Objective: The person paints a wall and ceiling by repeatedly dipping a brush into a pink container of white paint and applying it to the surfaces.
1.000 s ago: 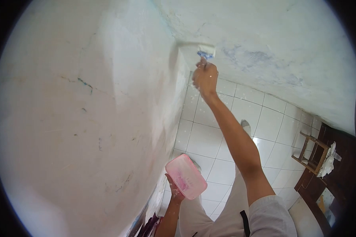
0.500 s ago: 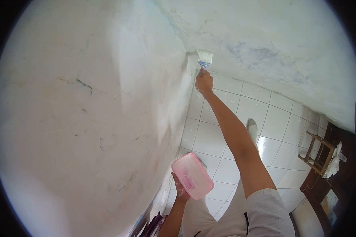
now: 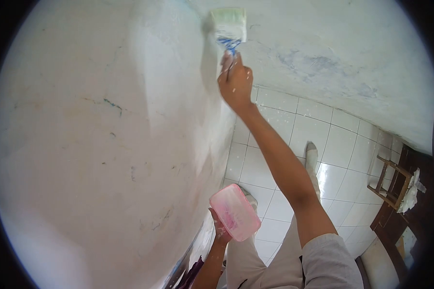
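Closed round the handle of a paintbrush [image 3: 230, 28], my right hand [image 3: 236, 84] is raised close to the corner between two walls. White paint coats the wide bristles, which overlap the right-hand wall [image 3: 313, 29] in this view, and some blue shows near the brush's handle. White specks dot the hand. Lower down, my left hand [image 3: 221, 230] grips the side of a pink plastic tub [image 3: 236, 212]. Whitish paint and a pink patch show inside the tub. Most of the left fingers are hidden beneath it.
A stained, cracked wall [image 3: 82, 144] fills the left side. White floor tiles [image 3: 260, 168] with paint specks lie below, and my feet in light socks stand on them. A wooden stool [image 3: 389, 185] with crumpled white plastic [image 3: 410, 192] is at the right, beside dark wooden furniture [image 3: 395, 241].
My right hand and the paintbrush have moved up along the wall corner, slightly left and nearer the camera. The left hand with the pink tub has stayed almost in place.
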Action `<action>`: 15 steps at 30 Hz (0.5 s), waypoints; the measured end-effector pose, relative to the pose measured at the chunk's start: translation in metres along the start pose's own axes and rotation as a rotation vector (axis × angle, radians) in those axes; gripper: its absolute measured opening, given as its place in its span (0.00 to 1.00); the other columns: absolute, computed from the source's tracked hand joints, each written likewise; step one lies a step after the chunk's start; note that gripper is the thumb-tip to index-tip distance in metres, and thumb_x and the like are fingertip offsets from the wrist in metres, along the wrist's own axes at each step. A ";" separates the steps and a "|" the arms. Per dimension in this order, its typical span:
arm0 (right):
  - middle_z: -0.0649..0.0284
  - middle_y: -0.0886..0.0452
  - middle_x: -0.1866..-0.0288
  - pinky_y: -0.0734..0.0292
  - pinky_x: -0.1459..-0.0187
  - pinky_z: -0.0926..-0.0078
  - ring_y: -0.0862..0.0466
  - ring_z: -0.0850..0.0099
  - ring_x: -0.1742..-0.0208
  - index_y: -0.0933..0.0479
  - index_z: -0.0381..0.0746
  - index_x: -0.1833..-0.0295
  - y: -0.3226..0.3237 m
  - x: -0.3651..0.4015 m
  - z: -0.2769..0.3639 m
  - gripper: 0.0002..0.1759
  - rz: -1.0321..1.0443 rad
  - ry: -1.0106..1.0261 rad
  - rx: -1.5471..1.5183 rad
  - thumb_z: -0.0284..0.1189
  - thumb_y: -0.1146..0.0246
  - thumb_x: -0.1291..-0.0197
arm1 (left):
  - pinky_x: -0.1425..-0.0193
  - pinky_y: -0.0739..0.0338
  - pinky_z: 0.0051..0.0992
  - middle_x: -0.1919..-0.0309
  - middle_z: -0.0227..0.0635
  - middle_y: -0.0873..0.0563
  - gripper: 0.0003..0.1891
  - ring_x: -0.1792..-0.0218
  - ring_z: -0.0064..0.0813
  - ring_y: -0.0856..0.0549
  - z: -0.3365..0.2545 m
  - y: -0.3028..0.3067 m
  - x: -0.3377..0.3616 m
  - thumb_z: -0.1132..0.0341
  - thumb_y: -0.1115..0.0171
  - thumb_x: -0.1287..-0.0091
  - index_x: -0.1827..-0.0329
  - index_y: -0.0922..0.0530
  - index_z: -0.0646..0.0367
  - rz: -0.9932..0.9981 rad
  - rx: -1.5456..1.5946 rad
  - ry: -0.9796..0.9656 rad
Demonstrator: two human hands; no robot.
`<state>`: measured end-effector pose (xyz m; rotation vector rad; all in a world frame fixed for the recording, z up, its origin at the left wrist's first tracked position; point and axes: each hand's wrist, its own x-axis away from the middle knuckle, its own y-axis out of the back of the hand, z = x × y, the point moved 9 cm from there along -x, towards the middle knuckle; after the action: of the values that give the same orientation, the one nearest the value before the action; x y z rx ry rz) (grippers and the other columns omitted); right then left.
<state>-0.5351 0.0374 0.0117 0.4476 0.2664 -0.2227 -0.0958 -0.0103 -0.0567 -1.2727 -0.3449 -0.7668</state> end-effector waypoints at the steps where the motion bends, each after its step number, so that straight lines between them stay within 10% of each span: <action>1: 0.45 0.22 0.79 0.23 0.66 0.50 0.18 0.46 0.73 0.29 0.24 0.41 -0.006 0.000 -0.024 0.23 -0.065 0.012 0.058 0.26 0.40 0.39 | 0.23 0.38 0.57 0.26 0.35 0.31 0.52 0.27 0.45 0.31 0.001 -0.003 0.000 0.28 0.35 0.45 0.21 0.42 0.43 0.014 0.009 -0.007; 8: 0.38 0.18 0.70 0.21 0.60 0.45 0.15 0.42 0.65 0.26 0.32 0.50 -0.052 0.076 -0.187 0.16 0.237 -0.481 0.358 0.36 0.46 0.29 | 0.23 0.37 0.57 0.26 0.36 0.31 0.52 0.27 0.45 0.30 0.003 -0.016 0.000 0.28 0.35 0.45 0.21 0.41 0.43 0.066 0.061 -0.063; 15: 0.45 0.16 0.71 0.20 0.71 0.53 0.14 0.49 0.70 0.26 0.29 0.51 -0.016 0.093 -0.106 0.18 0.174 0.016 0.416 0.37 0.44 0.28 | 0.25 0.33 0.54 0.29 0.37 0.29 0.52 0.29 0.45 0.28 -0.001 0.001 0.002 0.27 0.37 0.44 0.21 0.40 0.47 -0.002 -0.039 -0.096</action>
<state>-0.4730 0.0571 -0.1142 0.8808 0.1944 -0.1024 -0.0936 -0.0116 -0.0565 -1.3490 -0.4104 -0.7188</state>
